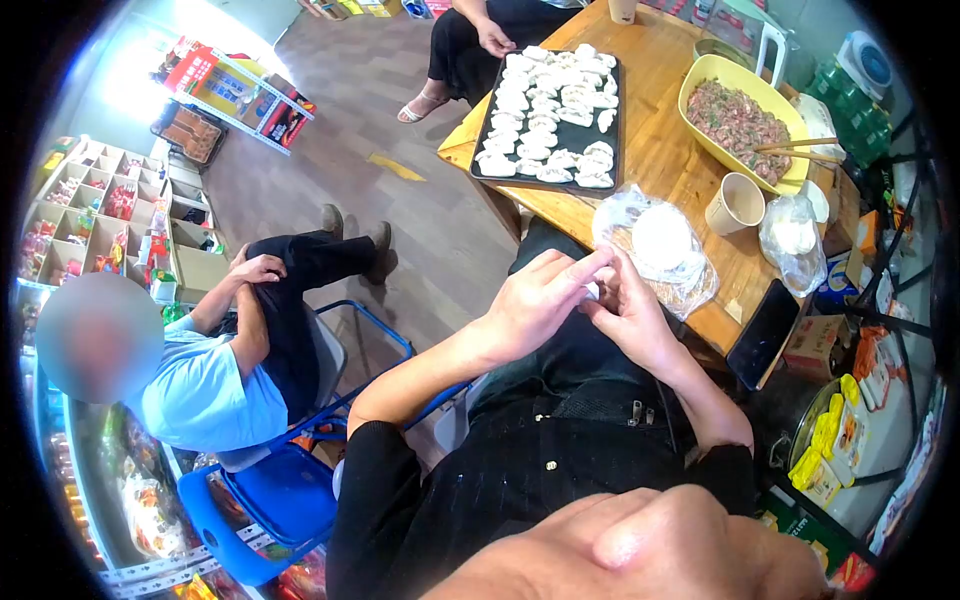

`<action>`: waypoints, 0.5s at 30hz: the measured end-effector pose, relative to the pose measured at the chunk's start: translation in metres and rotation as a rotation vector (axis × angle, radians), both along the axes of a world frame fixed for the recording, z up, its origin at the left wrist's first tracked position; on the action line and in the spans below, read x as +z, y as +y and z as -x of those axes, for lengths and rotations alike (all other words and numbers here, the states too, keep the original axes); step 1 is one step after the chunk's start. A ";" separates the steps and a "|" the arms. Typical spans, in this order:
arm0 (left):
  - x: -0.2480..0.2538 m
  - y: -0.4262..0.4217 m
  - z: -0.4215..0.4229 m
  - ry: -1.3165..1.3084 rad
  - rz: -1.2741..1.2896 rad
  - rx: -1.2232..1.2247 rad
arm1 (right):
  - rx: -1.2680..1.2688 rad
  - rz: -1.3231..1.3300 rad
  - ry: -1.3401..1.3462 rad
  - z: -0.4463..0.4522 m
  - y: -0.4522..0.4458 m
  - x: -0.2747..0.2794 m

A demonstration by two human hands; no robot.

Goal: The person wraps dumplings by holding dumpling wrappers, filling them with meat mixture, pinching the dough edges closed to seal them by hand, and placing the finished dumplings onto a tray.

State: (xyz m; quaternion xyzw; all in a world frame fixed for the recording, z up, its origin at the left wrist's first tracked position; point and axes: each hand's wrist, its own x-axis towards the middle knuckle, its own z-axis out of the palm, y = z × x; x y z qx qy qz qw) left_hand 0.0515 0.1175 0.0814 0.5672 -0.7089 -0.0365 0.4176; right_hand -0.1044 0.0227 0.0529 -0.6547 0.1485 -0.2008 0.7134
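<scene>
My left hand (535,305) and my right hand (635,310) meet above my lap, at the table's near edge. Their fingers are pressed together around a small white piece of dough (592,291), mostly hidden by the fingers. Just beyond them, a stack of round white wrappers (662,238) lies on clear plastic on the wooden table (655,120). A black tray (545,178) holds several rows of white dumplings (541,125). At the right, a yellow bowl (700,72) contains minced filling (735,117), with chopsticks (800,143) resting in it.
A paper cup (735,203), a bagged white lump (793,238) and a dark phone (765,335) are on the table's right side. One person (215,380) sits at the left near a blue chair (280,495); another person's hand (494,38) is beside the tray.
</scene>
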 end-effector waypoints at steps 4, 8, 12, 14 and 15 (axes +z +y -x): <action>-0.003 0.000 0.003 -0.055 -0.029 -0.013 | -0.001 0.004 0.074 0.004 -0.002 -0.008; 0.002 0.002 0.005 -0.018 -0.106 -0.031 | 0.041 -0.217 -0.032 0.006 -0.004 -0.015; 0.019 -0.001 0.002 0.022 -0.276 -0.068 | 0.066 -0.360 -0.061 0.011 -0.010 -0.008; 0.010 -0.005 -0.006 0.070 -0.323 -0.103 | 0.073 -0.395 -0.073 0.013 -0.011 0.002; 0.009 -0.008 -0.008 0.120 -0.368 -0.140 | 0.079 -0.429 -0.084 0.014 -0.012 0.005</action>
